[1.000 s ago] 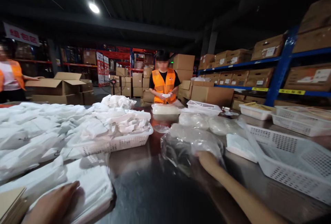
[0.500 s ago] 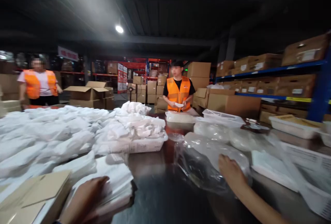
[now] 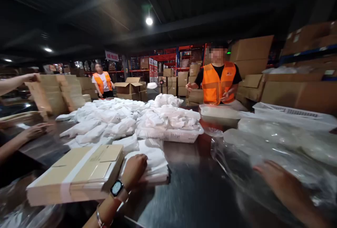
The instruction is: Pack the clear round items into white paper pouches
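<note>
My left hand (image 3: 134, 170), with a watch on its wrist, rests on a stack of flat white bags (image 3: 155, 161). Its fingers are curled down; what is under the fingertips is hidden. To its left lies a strapped bundle of flat cardboard (image 3: 86, 166). On the right, my right hand (image 3: 281, 184) is over the clear plastic bags (image 3: 244, 154), blurred by motion, so its grip does not show. Beyond the stack, a white plastic basket (image 3: 173, 136) is heaped with filled white bags (image 3: 171, 114), and more such bags (image 3: 105, 121) spread out leftward.
Across the table stands a person in an orange vest (image 3: 219, 84); a small white packet (image 3: 152, 85) hangs in the air nearby. Another person's hand (image 3: 39, 129) reaches in at left, near cardboard stacks (image 3: 47, 94). A white basket (image 3: 295, 114) stands at right.
My view has swung left, bringing the cardboard bundle and another person's arms into sight. The person opposite has let go of a white packet, now airborne. My hands stay by the same piles.
</note>
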Action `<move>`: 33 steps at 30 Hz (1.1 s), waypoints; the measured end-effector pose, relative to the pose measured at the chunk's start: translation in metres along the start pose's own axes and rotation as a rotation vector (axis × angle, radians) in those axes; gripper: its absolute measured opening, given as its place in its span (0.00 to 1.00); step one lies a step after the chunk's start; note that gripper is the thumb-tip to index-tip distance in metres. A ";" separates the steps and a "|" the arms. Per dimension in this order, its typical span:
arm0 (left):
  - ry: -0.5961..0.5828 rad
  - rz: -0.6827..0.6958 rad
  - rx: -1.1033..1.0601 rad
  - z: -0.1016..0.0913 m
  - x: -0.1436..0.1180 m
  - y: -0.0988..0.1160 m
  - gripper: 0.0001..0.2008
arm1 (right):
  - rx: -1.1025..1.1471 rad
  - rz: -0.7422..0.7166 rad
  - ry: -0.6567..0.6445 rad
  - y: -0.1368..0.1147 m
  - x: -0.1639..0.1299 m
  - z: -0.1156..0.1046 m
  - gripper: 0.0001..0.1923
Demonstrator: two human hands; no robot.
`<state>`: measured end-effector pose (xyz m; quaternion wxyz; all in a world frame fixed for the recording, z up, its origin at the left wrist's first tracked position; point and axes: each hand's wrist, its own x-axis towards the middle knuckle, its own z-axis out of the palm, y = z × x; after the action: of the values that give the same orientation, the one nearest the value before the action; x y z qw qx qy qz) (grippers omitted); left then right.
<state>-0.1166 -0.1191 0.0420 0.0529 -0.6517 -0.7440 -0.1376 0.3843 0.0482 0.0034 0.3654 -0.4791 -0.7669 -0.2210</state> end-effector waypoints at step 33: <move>0.369 0.094 0.270 0.019 -0.013 -0.034 0.27 | 0.446 -0.283 -0.445 -0.354 0.106 0.083 0.12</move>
<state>-0.1461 -0.1301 0.0153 0.2812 -0.6364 -0.7022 -0.1510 0.0089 0.0089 0.0362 0.2506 -0.3130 -0.9160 0.0135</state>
